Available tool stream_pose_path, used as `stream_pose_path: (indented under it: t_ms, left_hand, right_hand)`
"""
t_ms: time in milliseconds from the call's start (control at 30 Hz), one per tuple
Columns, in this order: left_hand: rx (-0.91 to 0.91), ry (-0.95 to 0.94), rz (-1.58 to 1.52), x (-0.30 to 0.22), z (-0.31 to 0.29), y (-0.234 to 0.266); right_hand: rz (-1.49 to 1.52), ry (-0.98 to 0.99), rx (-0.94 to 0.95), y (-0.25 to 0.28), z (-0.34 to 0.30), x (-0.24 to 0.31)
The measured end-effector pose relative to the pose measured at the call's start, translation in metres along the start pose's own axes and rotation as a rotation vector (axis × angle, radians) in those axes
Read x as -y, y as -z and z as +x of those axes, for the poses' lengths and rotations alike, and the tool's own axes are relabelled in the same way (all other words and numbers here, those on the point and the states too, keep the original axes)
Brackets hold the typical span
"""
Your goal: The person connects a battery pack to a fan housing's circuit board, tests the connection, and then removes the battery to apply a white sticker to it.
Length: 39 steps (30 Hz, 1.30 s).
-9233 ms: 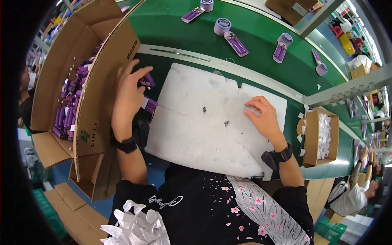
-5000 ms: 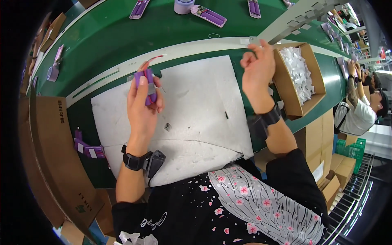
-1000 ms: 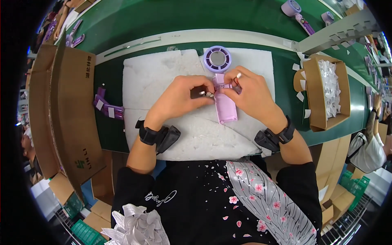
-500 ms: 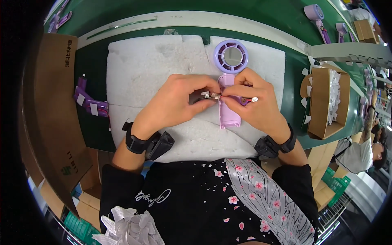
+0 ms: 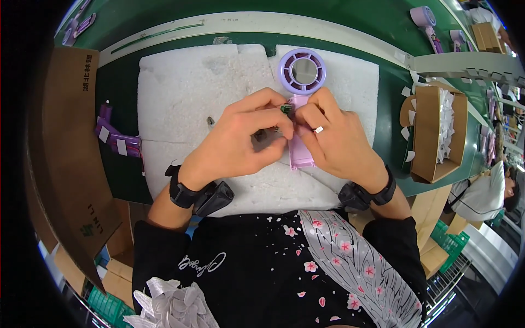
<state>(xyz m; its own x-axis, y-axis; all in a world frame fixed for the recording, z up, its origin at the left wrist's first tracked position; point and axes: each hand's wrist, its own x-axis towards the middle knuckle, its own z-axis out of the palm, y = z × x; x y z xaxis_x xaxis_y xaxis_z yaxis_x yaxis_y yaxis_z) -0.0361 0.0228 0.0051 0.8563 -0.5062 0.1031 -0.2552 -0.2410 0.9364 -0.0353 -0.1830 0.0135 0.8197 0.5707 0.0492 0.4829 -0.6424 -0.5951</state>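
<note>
A handheld fan lies on the white foam sheet, with a lilac ring-shaped head [image 5: 302,71] at the far end and an opened pink handle shell [image 5: 302,157] toward me. My left hand [image 5: 240,134] pinches a small green circuit board [image 5: 286,109] beside the handle's upper part. My right hand [image 5: 344,139] bends over the handle from the right, fingers closed close to the left fingertips. Between its fingers a small white plug [image 5: 319,130] sticks out. What the right fingertips grip is hidden, as is the middle of the handle.
Under the fan, the foam sheet [image 5: 180,82] lies on a green table [image 5: 123,180]. Purple battery packs [image 5: 124,143] sit at left beside a tall cardboard box [image 5: 68,136]. At right stands an open carton [image 5: 437,136] of white pieces. More fans [image 5: 424,19] lie beyond the pale rail [image 5: 262,22].
The left fingers have shifted and turned the circuit board, so its green side now shows higher along the handle. The right fingers have curled in more, and the white plug sits nearer the handle.
</note>
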Motion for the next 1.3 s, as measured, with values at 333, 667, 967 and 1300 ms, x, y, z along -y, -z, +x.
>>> stream_pose_path:
  t_ms: [333, 667, 967, 1300]
  left_hand:
    - [0.001, 0.100, -0.154, -0.003, 0.006, -0.006]
    - [-0.137, 0.233, -0.436, 0.009, 0.003, -0.010]
    - [-0.099, 0.411, -0.533, 0.007, 0.003, -0.004]
    - [-0.087, 0.347, -0.483, 0.008, 0.002, -0.003]
  right_hand:
    - [-0.175, 0.018, -0.028, -0.012, -0.001, 0.001]
    - [0.332, 0.089, -0.186, -0.003, 0.004, -0.012]
    - [0.382, -0.017, -0.261, -0.005, 0.003, -0.008]
    - [0.251, 0.036, -0.208, 0.000, 0.002, -0.011]
